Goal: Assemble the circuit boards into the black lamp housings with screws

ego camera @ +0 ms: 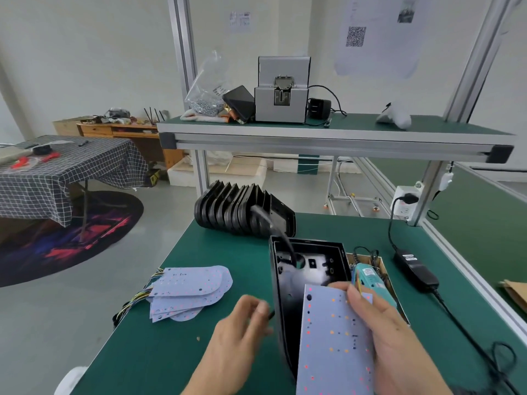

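Broadly, risks by size: largest item first, smallest last.
Surface: the green-matted work surface (176, 346) runs to an open left edge; anything knocked that way would likely fall to the floor.
Housing stack: the leaning row of black plastic lamp housings (242, 209) stands at the far end, well apart from the hands, so little threat.
Open housing: the black open-topped lamp housing (302, 269) lies tilted in front of the person, a black cable dropping into it; the cable may get trapped under the board.
Held board: the pale blue LED circuit board (333, 346) rests partly over the housing, not seated; skewed entry could miss the screw holes.
Loose boards: the fanned pile of pale blue boards with coloured wires (188, 292) lies left, near the edge.
Right hand (396, 337): grips the held board's right side.
Left hand (242, 329): blurred, fingers curled beside the housing's left wall; cannot tell whether it holds anything.
Screwdriver: the teal electric screwdriver (370, 277) sits in a cardboard tray just behind the right hand; a bump seems possible.
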Motion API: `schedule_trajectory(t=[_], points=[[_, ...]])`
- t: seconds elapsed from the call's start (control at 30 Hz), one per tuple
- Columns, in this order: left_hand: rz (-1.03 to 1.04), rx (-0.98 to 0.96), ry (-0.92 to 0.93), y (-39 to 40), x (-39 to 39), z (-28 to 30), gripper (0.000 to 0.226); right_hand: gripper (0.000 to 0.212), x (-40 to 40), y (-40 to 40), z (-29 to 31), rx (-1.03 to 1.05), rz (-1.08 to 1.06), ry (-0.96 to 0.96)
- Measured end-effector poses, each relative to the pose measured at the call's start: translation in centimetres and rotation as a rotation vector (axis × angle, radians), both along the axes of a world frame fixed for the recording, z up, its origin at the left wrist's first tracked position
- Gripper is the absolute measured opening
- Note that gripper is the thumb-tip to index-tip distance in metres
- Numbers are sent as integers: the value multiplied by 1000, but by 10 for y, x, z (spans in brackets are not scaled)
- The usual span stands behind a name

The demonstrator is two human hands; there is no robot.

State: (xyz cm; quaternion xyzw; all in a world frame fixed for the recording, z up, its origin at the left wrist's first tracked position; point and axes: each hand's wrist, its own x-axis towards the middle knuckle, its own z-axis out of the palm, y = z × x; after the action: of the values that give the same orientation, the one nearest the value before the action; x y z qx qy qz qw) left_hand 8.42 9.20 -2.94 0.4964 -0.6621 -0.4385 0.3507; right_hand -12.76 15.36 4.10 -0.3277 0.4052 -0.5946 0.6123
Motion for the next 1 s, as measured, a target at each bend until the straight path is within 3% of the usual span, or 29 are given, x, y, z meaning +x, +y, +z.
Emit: schedule_trajectory(t=[0.07, 0.13, 0.27, 0.43, 0.57, 0.67, 0.7, 0.73, 0.8, 0.9, 1.0], points=[[51, -107, -213, 4, 0, -9, 16, 59, -4, 5, 18, -20, -15, 46], [119, -131, -332, 4, -3, -15, 25, 54, -7, 7, 33, -47, -8, 57], [178, -86, -444, -4, -11, -22, 44, 71, -10, 6, 67, -209, -58, 22], [138, 70, -430, -31, -16, -25, 43, 25, -23, -15, 116, -393, -111, -31], [28, 169, -582, -50, -26, -15, 28, 25, -27, -41, 144, -391, -130, -27], [22, 67, -796, -57, -29, -5, 30, 24, -31, -51, 145, -368, -108, 64], [35, -3, -794, -57, -28, 0, 40, 24, -33, -53, 141, -355, -106, 116], [55, -67, -723, -58, -26, 7, 61, 24, -34, -53, 137, -338, -103, 157], [94, -151, -333, -57, -23, 32, 85, 25, -35, -52, 123, -296, -95, 192], [51, -309, 237, -63, -25, 78, 65, 30, -33, -49, 102, -244, -50, 228], [-78, -418, 477, -71, -36, 111, 56, 34, -28, -43, 89, -218, -9, 251]])
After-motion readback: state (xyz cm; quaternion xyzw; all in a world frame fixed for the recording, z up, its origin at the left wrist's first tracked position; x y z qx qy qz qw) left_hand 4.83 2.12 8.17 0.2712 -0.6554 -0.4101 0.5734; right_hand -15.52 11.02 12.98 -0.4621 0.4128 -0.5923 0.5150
